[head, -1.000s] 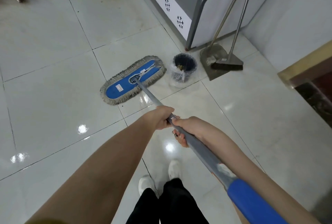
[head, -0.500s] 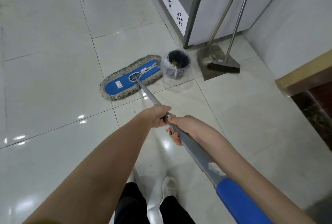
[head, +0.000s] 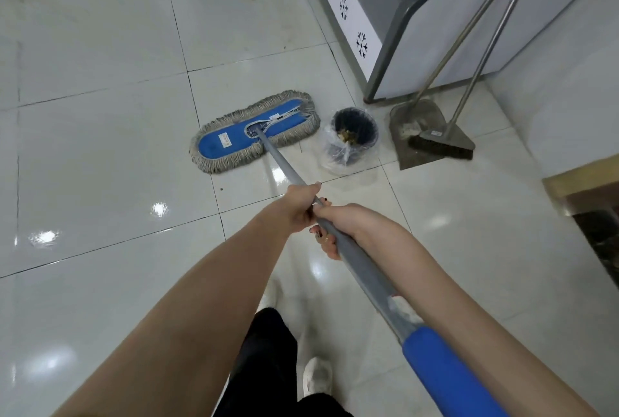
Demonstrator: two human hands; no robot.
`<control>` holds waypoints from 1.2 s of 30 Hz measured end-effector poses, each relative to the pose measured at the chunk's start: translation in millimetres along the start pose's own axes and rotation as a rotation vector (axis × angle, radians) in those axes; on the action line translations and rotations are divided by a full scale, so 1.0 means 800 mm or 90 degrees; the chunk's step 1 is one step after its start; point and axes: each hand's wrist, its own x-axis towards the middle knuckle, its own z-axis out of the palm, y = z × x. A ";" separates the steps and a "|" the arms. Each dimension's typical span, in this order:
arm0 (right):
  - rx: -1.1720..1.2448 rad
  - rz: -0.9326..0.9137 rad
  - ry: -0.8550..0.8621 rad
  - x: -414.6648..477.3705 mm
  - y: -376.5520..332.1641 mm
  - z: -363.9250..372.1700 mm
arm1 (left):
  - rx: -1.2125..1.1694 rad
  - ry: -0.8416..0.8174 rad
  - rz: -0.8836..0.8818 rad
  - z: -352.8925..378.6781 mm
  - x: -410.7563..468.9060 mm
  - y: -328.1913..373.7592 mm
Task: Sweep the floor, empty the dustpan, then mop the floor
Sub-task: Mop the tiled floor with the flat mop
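Barely shifted, the mop head (head: 254,131) stays flat on the floor (head: 100,165), just left of the bin (head: 365,122). The left hand (head: 294,209), farther, and the right hand (head: 338,225), nearer, wrap tightly round the mop pole (head: 284,165). The dustpan (head: 415,122) and broom (head: 442,145) stand far right.

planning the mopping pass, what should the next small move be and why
Probably slide the mop head left, away from the bin: its right end sits close beside the bin, both the left hand and right hand grip the handle, and more floor lies to the left.
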 end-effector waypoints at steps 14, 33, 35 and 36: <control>0.000 0.066 0.029 0.086 -0.296 0.069 | -0.174 0.032 -0.022 -0.060 0.103 0.273; -0.048 0.079 0.006 0.219 -0.677 0.042 | -0.088 -0.011 -0.063 -0.069 0.290 0.636; -0.047 0.080 0.011 0.238 -0.717 0.040 | -0.095 -0.007 -0.063 -0.070 0.313 0.674; -0.045 0.081 0.012 0.245 -0.735 0.040 | -0.097 -0.007 -0.063 -0.072 0.322 0.691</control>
